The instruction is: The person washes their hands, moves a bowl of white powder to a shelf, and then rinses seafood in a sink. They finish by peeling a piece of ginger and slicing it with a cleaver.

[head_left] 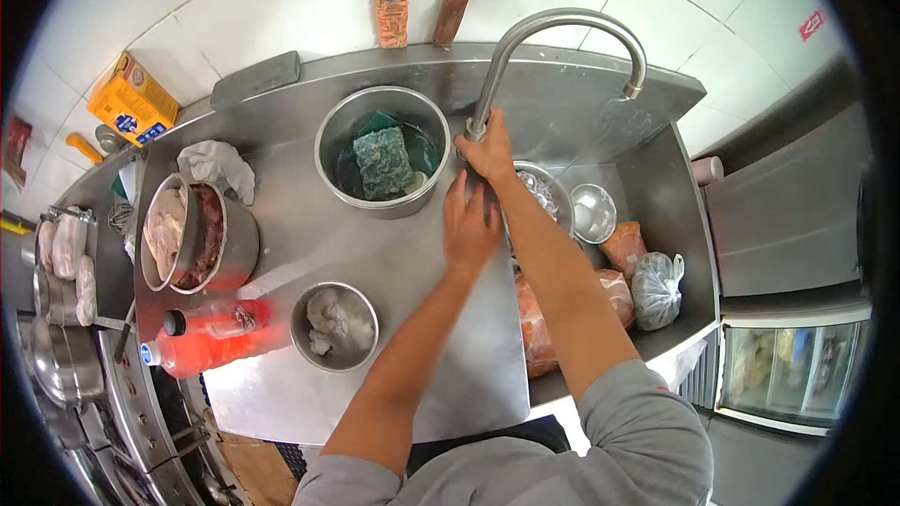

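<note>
My right hand (489, 148) is closed around the base of the tall curved faucet (511, 42) at the back of the sink. Just below it, my left hand (471, 232) is over the steel counter with its fingers apart, holding nothing visible. Left of my hands stands a steel pot (326, 173) with dark liquid and a wet green scouring pad (382, 163) in it. Partly behind my right forearm, a steel bowl (564, 204) in the sink holds shiny contents I cannot make out. Beside it is a small round steel bowl (594, 214).
Packaged meat (536, 328) and a knotted plastic bag (658, 290) lie in the sink. On the counter (450, 365) are a bowl with greyish contents (339, 320), red bottles (220, 349), and meat containers (230, 248). Two wooden handles (457, 5) rise behind the back edge.
</note>
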Available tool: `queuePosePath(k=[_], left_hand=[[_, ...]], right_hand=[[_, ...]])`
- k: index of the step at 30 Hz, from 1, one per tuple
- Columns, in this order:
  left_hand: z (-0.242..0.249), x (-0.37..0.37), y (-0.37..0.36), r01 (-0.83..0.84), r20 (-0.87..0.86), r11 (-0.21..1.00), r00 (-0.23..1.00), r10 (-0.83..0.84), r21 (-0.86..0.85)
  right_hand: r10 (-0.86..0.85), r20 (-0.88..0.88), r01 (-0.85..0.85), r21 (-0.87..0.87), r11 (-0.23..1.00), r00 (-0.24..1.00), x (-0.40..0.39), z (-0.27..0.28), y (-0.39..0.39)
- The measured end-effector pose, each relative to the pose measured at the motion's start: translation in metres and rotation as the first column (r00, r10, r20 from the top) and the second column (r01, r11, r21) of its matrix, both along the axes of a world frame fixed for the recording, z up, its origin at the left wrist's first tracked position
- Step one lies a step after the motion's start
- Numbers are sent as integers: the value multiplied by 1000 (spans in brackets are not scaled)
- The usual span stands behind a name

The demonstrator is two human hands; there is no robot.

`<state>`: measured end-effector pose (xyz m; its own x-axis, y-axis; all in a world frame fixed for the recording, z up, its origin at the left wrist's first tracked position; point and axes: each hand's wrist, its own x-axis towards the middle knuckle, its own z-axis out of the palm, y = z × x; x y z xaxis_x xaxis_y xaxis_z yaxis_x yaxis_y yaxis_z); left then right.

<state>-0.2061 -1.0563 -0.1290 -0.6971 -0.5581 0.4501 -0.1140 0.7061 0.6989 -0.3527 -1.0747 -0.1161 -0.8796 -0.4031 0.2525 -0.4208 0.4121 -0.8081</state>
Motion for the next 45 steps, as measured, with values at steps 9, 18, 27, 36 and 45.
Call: queuePosePath(k=[9, 18, 27, 36, 45], left_hand=[[0, 6, -3, 36, -22, 998, 999, -35, 46], [-4, 3, -1, 33, -10, 998, 999, -33, 48], [-1, 2, -1, 0, 10, 999, 1000, 0, 38], [-1, 1, -3, -3, -28, 996, 1000, 5, 92], [3, -1, -3, 2, -50, 985, 999, 6, 170]], right_hand=[[118, -110, -109, 81, 991, 987, -12, 7, 8], [58, -17, -58, 34, 998, 998, -4, 8, 11], [22, -76, -23, -12, 1000, 997, -5, 1, 8], [-8, -34, 8, -4, 1000, 999, 2, 1, 8], [-215, -36, 214, -26, 977, 976, 15, 1, 1]])
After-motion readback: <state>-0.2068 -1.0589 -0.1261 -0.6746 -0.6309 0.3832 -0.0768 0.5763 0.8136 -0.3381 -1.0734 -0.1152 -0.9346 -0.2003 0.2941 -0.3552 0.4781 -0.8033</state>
